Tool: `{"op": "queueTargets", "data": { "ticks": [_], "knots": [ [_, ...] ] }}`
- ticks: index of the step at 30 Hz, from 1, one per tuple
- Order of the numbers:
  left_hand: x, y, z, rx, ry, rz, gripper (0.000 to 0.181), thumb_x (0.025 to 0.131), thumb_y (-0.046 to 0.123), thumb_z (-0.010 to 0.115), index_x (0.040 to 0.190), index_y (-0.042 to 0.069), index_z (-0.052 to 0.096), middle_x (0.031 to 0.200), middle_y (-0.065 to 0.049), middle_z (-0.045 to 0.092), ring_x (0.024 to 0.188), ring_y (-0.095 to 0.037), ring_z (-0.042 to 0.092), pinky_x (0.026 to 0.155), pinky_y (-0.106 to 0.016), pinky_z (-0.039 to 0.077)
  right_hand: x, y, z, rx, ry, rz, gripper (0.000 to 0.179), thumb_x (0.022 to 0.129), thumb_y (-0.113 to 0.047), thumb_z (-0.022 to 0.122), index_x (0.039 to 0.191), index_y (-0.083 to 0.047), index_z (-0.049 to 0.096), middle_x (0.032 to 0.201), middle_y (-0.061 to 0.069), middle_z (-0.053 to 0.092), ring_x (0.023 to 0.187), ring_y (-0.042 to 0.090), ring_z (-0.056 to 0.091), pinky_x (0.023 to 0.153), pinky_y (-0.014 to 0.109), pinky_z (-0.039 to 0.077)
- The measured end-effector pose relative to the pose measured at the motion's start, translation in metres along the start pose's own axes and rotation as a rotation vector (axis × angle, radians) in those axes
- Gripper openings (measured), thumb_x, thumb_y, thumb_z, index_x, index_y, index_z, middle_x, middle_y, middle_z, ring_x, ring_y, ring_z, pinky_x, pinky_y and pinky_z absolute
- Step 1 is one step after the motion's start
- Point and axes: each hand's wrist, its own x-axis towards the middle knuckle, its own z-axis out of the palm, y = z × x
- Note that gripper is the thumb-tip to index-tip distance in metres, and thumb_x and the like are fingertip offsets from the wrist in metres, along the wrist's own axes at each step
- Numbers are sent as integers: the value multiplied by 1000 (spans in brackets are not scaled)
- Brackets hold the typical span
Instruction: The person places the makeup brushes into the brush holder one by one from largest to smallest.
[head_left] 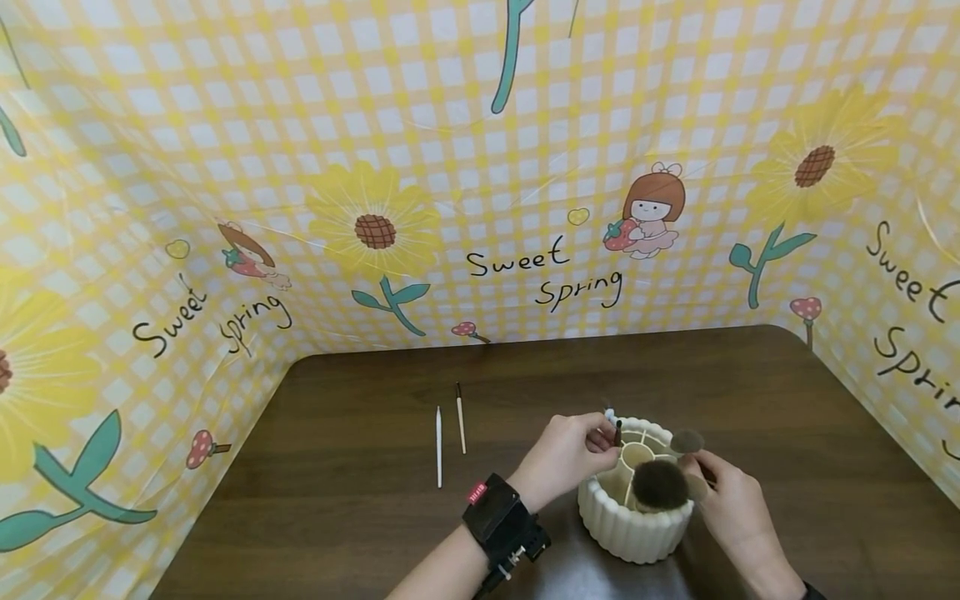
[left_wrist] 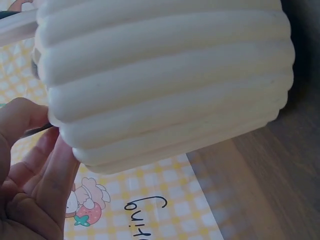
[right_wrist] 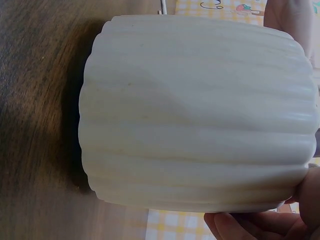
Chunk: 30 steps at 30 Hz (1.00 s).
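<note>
A round cream holder [head_left: 635,533] with ribbed walls and divided compartments stands on the table. My left hand [head_left: 573,448] is at its left rim, thumb and fingertips pinching a thin dark-handled brush [head_left: 618,433]. In the left wrist view the brush's dark handle [left_wrist: 37,131] shows between thumb and finger. My right hand [head_left: 731,504] is at the right rim, fingers curled around a makeup brush's dark handle [head_left: 707,476]. Beside these fingers are a grey-brown brush head [head_left: 686,441] and a paler one [head_left: 697,488]. A big fluffy dark brush [head_left: 660,486] rises from the front right of the holder.
To the left on the brown table [head_left: 337,500] lie a white pen-like stick [head_left: 438,446] and a thin brush with a pale handle [head_left: 461,423]. A small pale-blue item [head_left: 610,414] stands at the holder's back rim. Yellow checked cloth [head_left: 487,167] walls the table.
</note>
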Motion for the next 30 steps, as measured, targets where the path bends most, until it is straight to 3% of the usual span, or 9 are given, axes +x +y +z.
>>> {"op": "queueTargets", "data": {
  "ticks": [5,15,30],
  "knots": [
    [0,0,1,28,15,16,8,89,11,64,91,7,71,83,-1,74,71,5,62,64,-5,47,0,0,0,0,0,-7,24,95,-14,49,97,-3,71,94,22,71,84,39,66,70,47,50],
    [2,5,-1,134,-14,-6,13,90,15,64,91,8,75,82,1,75,68,7,61,61,-5,44,1,-2,-2,-3,-22,14,23,95,-15,49,95,-5,70,91,19,70,79,32,65,67,42,49],
    [0,1,-6,-23,-28,-63,14,87,16,68,94,5,74,87,-3,75,72,3,64,64,-8,48,-1,0,0,1,-3,6,25,95,-14,49,97,-3,70,94,22,70,84,38,66,71,49,50]
  ]
}}
